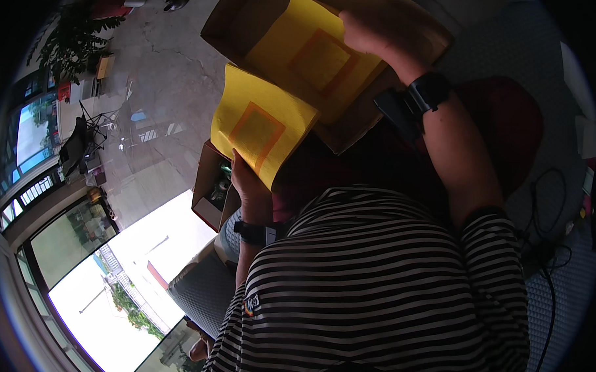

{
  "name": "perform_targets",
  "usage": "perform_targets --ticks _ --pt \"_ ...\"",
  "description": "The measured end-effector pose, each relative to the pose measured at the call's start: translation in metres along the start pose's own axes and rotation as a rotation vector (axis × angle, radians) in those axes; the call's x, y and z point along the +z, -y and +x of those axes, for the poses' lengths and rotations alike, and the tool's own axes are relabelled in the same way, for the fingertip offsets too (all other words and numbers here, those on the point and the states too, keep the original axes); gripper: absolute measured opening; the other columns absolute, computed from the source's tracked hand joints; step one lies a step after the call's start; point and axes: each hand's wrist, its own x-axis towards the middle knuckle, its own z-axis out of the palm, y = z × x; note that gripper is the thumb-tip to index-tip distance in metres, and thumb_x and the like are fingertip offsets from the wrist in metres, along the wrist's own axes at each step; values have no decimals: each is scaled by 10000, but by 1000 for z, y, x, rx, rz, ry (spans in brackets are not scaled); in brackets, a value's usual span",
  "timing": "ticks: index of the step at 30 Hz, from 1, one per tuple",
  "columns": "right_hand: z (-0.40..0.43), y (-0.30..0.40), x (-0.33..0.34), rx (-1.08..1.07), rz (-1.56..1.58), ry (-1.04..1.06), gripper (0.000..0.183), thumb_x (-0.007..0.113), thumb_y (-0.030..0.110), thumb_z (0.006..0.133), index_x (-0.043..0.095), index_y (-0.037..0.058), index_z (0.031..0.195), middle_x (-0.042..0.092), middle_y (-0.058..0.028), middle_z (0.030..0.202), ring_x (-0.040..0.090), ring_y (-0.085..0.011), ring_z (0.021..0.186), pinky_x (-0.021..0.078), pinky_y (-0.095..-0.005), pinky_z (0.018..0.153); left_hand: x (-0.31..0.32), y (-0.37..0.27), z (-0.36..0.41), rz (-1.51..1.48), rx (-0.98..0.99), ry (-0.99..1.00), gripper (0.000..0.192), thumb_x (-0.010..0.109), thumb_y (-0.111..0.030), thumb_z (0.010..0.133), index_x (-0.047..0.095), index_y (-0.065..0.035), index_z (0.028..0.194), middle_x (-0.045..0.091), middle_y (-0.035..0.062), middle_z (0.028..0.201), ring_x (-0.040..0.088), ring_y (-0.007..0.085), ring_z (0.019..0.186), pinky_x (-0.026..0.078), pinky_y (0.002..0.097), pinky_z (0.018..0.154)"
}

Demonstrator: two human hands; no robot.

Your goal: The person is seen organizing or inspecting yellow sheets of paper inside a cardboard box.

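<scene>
My left hand [252, 188] grips the near corner of a stack of yellow joss paper [222, 104], its top sheet printed with an orange square frame. A second stack of yellow joss paper [271, 47], with the same print, lies inside an open cardboard box [346, 141] in front of me. My right hand [370, 33] is closed over the far right corner of that second stack. Some of its fingers are hidden. The held stack is outside the box, at its near left corner, and overlaps the box edge in view.
Left of my lap stands a smaller open box [209, 175] with small items inside. A grey quilted armrest [201, 286] is beside my left arm. Black cables [552, 293] lie at my right. A folding chair [75, 146] and a potted plant [69, 35] stand farther off.
</scene>
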Motion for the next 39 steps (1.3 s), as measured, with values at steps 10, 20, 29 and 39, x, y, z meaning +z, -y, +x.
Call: perform_targets --ticks 10,20,29,39 --pt "4 -10 12 -26 -93 -106 207 535 87 830 633 29 1002 663 -155 870 644 -294 785 502 -376 735 7 0 -2 -5 -8 -19 423 302 -310 993 425 -5 1260 534 126 1180 561 262 1038 473 374 880" --pt "-1 -3 10 -196 -91 -498 215 544 130 850 620 37 1028 665 -129 907 645 -274 815 505 -361 764 13 -1 -2 -25 -20 -3 408 298 -294 993 422 -11 1261 531 135 1179 558 281 1037 469 392 885" --pt "-40 78 -3 -329 417 178 205 547 196 863 650 34 935 662 -113 826 639 -248 755 502 -357 702 22 0 -5 -67 -17 -15 381 304 -296 992 445 -32 1227 546 129 1138 569 276 1008 487 405 855" --pt "-50 87 9 -397 319 98 197 557 161 829 643 31 950 610 -106 867 610 -267 806 490 -369 731 25 -1 -7 -55 -11 -18 382 309 -292 992 446 -22 1224 551 130 1134 574 274 999 494 404 846"
